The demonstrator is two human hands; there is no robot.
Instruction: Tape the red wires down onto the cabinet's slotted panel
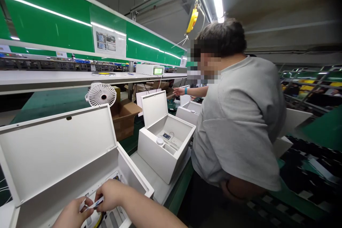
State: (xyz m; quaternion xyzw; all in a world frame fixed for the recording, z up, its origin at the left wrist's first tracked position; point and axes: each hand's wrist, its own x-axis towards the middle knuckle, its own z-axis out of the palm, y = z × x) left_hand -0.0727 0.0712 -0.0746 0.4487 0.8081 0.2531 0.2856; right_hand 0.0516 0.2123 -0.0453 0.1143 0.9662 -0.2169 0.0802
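My left hand (72,214) and my right hand (111,193) meet over the inside of a white box (135,167) with its lid (58,149) raised. A small white strip (96,203) with a bluish mark is pinched in my right fingers. Its other end reaches my left fingertips, which are closed on it beside a small white piece (82,205). I cannot make out exactly what the strip is. Below the hands, a yellow and black cable (99,220) shows inside the box. My hands partly hide the box's floor.
A second open white box (157,156) stands to the right, with a small circuit board (167,135) inside. Close by on the right, a co-worker in a grey shirt (240,114) reaches forward. A white fan (103,94) and a cardboard box (124,117) are behind, under a shelf (53,78).
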